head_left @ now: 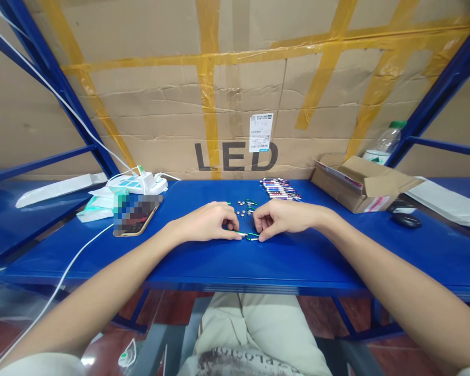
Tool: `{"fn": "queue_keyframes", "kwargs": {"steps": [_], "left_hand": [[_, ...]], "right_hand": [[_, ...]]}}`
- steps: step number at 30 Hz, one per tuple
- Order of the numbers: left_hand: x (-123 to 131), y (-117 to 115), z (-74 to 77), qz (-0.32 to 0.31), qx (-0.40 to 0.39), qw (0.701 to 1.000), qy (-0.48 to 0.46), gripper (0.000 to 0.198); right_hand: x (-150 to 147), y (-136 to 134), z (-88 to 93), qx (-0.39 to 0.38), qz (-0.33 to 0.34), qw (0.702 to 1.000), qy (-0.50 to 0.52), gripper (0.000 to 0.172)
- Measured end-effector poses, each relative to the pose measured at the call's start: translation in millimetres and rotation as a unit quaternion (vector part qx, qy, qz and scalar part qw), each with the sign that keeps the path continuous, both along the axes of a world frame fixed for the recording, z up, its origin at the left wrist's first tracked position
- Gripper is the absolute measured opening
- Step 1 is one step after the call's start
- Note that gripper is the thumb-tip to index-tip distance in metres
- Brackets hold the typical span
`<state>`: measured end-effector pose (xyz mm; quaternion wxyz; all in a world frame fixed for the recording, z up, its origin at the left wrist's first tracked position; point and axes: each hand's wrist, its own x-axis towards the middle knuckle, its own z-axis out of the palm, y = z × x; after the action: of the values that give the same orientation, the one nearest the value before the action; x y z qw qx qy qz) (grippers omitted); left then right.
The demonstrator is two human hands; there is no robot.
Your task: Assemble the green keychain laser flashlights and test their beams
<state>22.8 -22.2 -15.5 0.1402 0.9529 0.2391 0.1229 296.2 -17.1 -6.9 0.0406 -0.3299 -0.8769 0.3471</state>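
My left hand point(209, 222) pinches a slim green and silver cylinder point(242, 234) low over the blue table point(219, 261); most of it is hidden by the fingers. A green carabiner point(253, 237) is at the cylinder's right end, and the thumb and fingers of my right hand point(282, 215) are closed on its far side. Just beyond my hands lie several small round metallic pieces point(243, 213). Green carabiners point(251, 201) rest beside them, partly covered by my right hand. A row of slim multicoloured cylinders point(279, 189) lies farther back.
A phone point(141, 216), a power strip point(135, 183) and a plastic packet point(100, 205) are at the left, with a white cable point(82, 248). An open cardboard box point(356, 183), a black mouse point(405, 220) and a bottle point(389, 141) stand right. A large carton point(160, 115) backs the table.
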Motion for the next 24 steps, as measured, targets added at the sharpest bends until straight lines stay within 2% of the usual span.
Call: {"fn": "queue_keyframes", "kwargs": {"steps": [2,5,10,12,19,24], "left_hand": [[-1.2,1.0,0.0,0.003,-0.007,1.000,-0.011,0.023],[-4.9,4.8,-0.6,0.031,0.007,0.999,-0.033,0.029],[-16.3,16.2,-2.1,0.113,0.104,0.988,-0.030,0.027],[-19.8,18.9,-2.4,0.130,0.119,0.984,-0.003,0.024],[-23.2,20.8,-4.2,0.126,0.100,0.985,0.068,0.023],[-21.1,22.3,-5.8,0.130,0.092,0.987,0.025,0.023]], "right_hand": [[-0.3,0.3,-0.2,0.016,-0.003,1.000,0.009,0.034],[-2.8,3.3,-5.3,0.080,-0.021,0.996,0.037,0.026],[-11.3,11.8,-23.6,0.237,-0.074,0.964,0.097,0.013],[-14.7,13.1,-30.3,0.270,-0.063,0.955,0.102,0.018],[-20.8,11.4,-41.2,0.299,-0.019,0.950,0.094,0.025],[-20.6,11.8,-41.1,0.299,-0.019,0.950,0.083,0.025]]}}
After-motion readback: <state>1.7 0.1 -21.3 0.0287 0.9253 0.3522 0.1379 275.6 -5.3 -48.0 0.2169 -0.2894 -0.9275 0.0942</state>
